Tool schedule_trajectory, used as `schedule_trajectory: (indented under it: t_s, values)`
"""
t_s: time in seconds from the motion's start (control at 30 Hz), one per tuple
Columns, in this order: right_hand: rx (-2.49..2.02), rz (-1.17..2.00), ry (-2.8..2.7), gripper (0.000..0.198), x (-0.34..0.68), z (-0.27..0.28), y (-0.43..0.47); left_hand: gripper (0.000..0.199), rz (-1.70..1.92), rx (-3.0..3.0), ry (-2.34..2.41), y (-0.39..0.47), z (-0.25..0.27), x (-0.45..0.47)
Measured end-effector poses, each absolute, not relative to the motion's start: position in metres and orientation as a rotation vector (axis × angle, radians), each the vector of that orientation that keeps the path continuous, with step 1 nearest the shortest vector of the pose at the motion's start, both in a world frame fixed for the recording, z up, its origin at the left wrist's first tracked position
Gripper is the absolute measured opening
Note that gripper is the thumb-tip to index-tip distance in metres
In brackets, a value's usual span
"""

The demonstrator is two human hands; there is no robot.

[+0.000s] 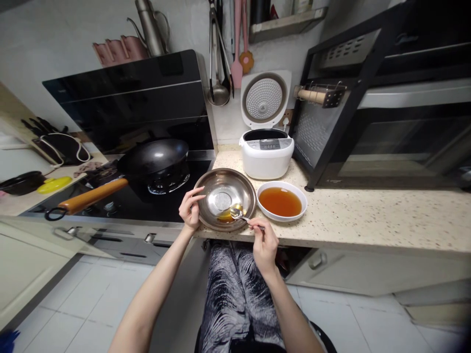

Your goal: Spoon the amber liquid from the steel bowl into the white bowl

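A wide stainless steel bowl (210,196) sits near the counter's front edge and looks tilted toward me. A little amber liquid (225,215) has pooled at its near side. My left hand (190,208) grips the bowl's left rim, with its fingers reaching over the edge. In my right hand (265,242), a metal spoon (236,212) is pinched by the handle, and its head is low in the bowl by the liquid. Just right of the steel bowl stands a white bowl (300,211) filled with reddish-brown liquid (280,201).
Behind the bowls stands a white rice cooker (268,159), lid raised. A black wok (156,157) with a wooden handle (93,196) rests on the stove (138,208) at left. A black-framed rack (320,147) with an oven (408,137) borders the counter (375,215) at right.
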State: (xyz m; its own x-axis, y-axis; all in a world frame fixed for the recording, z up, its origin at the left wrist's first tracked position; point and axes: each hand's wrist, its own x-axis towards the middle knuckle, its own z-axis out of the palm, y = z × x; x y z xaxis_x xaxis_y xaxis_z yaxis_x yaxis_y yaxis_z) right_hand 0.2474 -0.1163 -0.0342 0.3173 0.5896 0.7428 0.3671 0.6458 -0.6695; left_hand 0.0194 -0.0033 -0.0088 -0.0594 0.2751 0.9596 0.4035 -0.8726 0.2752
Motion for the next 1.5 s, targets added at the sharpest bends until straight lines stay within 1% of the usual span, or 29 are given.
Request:
schedule_trajectory:
  t_s: [0.17,0.4,0.53,0.7,0.9,1.1,1.27,1.5]
  values:
    - [-0.94,0.248,-1.238,0.019,0.249,-0.04,-0.112,0.033,-2.05,-2.064,-0.829,-0.004,-0.009,0.019]
    - [-0.937,0.316,-1.205,0.019,0.251,-0.039,-0.111,0.029,-2.082,-2.087,-0.843,-0.004,-0.008,0.019]
    - [-0.926,0.303,-1.217,0.02,0.249,-0.04,-0.112,0.032,-2.064,-2.106,-0.898,-0.005,-0.008,0.019]
    - [-0.922,0.287,-1.21,0.021,0.247,-0.042,-0.11,0.029,-2.094,-2.172,-0.862,-0.006,-0.007,0.02]
    - [-0.921,0.265,-1.223,0.02,0.246,-0.044,-0.108,0.027,-2.045,-2.228,-0.895,-0.008,-0.005,0.021]
    - [-0.92,0.262,-1.22,0.02,0.245,-0.045,-0.108,0.036,-2.02,-2.253,-0.983,-0.013,-0.007,0.023]
    - [-0.922,0.248,-1.217,0.021,0.244,-0.047,-0.107,0.032,-2.107,-2.211,-1.04,-0.018,-0.009,0.032]
    - [-0.914,0.259,-1.218,0.021,0.244,-0.05,-0.103,0.042,-2.18,-2.122,-1.066,-0.021,-0.008,0.041]
